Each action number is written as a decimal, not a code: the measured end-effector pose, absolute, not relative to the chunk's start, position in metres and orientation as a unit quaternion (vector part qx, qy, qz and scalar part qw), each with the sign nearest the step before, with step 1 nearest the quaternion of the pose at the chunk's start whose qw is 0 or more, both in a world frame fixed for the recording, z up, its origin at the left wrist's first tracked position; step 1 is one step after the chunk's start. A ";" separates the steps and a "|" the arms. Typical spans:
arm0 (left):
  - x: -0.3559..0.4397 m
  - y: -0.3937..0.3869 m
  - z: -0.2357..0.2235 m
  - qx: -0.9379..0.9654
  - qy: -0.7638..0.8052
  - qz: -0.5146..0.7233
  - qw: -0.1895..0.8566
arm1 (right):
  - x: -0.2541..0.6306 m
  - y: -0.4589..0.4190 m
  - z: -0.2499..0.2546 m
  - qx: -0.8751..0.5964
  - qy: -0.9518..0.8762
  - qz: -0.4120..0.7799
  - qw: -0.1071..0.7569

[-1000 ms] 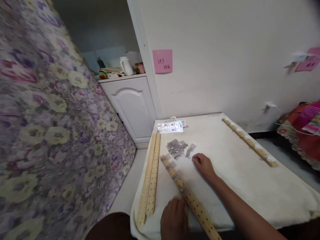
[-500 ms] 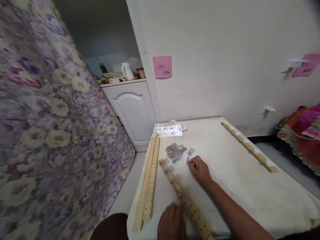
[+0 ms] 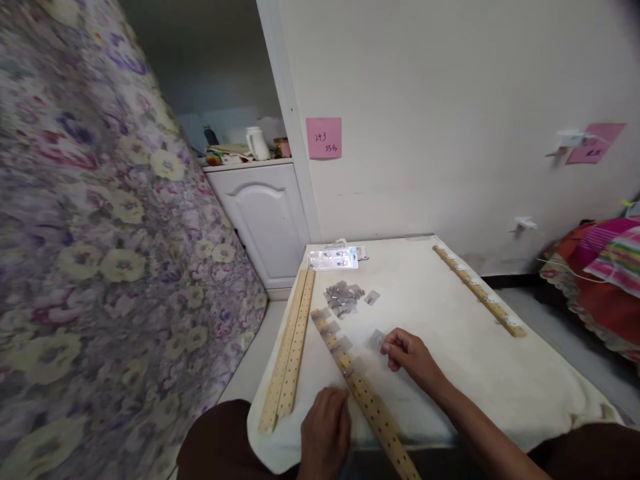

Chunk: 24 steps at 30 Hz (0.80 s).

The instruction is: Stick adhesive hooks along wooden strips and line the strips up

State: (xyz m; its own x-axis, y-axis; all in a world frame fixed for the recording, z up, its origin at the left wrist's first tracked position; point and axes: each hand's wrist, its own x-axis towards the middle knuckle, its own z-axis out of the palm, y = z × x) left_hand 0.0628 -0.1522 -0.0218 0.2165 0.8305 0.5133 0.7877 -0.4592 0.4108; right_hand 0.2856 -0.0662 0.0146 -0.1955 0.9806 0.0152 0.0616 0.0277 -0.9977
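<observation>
My right hand (image 3: 406,352) is over the table, thumb and fingers pinching a small clear plastic square (image 3: 377,339). Its details are too small to make out. My left hand (image 3: 326,427) rests as a loose fist at the table's near edge, with nothing visible in it. Close to its right side lies a perforated wooden strip (image 3: 367,400). Several clear squares with small metal parts sit along that strip's far end. Beyond it is a pile of similar clear squares (image 3: 343,298), with one loose square (image 3: 372,297) to its right.
Two perforated wooden strips (image 3: 291,353) lie side by side along the left edge. Another strip (image 3: 477,290) with white pieces runs along the right side. Clear packaging (image 3: 333,259) lies at the back of the cloth-covered table (image 3: 450,380). A floral curtain (image 3: 125,267) hangs at left.
My right hand has drawn a clear square nearer, away from the pile and the loose square beside it. My left hand stays by the strip. The view has shifted slightly.
</observation>
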 end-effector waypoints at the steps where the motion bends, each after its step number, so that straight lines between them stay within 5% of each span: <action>1: 0.066 -0.154 -0.012 0.763 0.521 0.376 0.073 | 0.287 -0.070 0.019 -0.454 -0.565 0.535 0.433; 7: 0.099 -0.154 0.041 0.645 0.550 0.446 0.288 | 0.284 -0.091 0.041 -0.407 -0.578 0.586 0.396; 12: 0.114 -0.150 0.042 0.583 0.542 0.438 0.418 | 0.278 -0.105 0.047 -0.401 -0.596 0.591 0.367; 24: 0.124 -0.157 0.033 0.474 0.497 0.475 0.551 | 0.265 -0.123 0.057 -0.476 -0.717 0.363 0.356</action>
State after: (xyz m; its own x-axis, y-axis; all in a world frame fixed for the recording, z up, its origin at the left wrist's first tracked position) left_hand 0.1240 -0.1571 0.0325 0.0558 0.9937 -0.0970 -0.0524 0.0999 0.9936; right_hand 0.2647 -0.1231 0.0574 -0.2926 0.9419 0.1651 0.4256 0.2829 -0.8596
